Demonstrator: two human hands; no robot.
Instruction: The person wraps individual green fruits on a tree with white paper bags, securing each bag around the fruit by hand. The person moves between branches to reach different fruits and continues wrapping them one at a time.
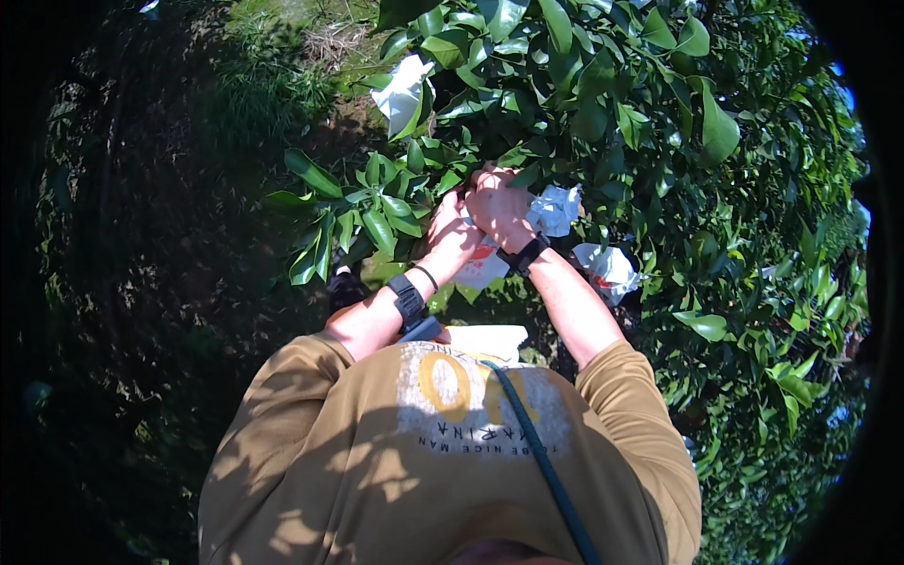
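Observation:
My left hand (453, 232) and my right hand (498, 203) are close together among the leaves of a broad-leaved tree (565, 120). Their fingers close around the upper end of a white paper bag (484, 268) with red print, which hangs below them. My fingertips are partly covered by leaves and by each other, and the bag's neck is mostly hidden. Just right of my right hand is a crumpled white paper bag (556, 210). Another white bag with a red mark (609, 272) hangs lower to the right.
Above my hands, one more white bag (404, 92) hangs in the foliage. A leafy branch (374, 205) reaches out to the left. White paper (491, 340) shows at my waist, below a strap (540, 452) across my chest. Shaded ground and grass (268, 106) lie left.

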